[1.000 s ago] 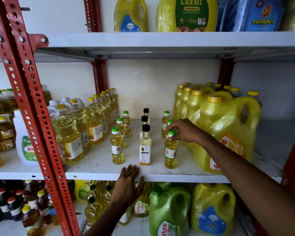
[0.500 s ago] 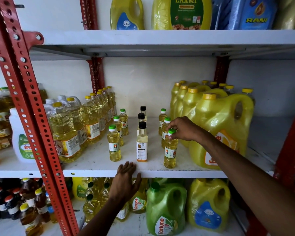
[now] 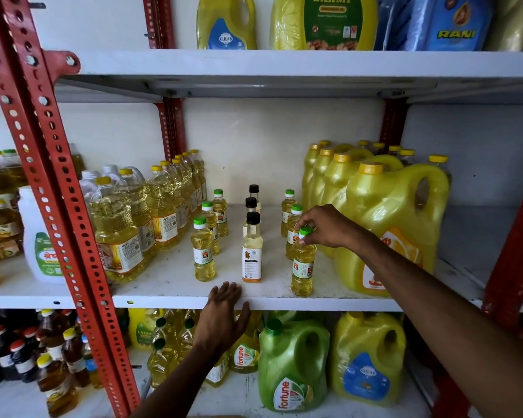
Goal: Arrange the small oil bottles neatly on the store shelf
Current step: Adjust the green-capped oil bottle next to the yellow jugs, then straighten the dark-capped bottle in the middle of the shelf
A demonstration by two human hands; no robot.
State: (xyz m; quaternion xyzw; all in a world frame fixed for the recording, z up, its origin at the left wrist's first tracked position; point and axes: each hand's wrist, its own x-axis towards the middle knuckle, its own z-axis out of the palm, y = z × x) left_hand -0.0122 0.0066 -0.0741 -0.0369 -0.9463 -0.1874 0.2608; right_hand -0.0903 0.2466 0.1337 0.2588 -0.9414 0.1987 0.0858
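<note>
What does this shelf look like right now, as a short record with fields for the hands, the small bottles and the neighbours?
right hand: fingertips pinching the green cap of the front right small bottle
left hand: flat on the shelf edge, holding nothing
small bottles: three columns of three, upright
left column: green caps
middle column: black caps
left neighbours: large clear oil bottles
right neighbours: yellow jugs

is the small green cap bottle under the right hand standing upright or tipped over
Upright. The front green-capped oil bottle stands with its base flat on the shelf, while the right hand pinches its cap.
</note>
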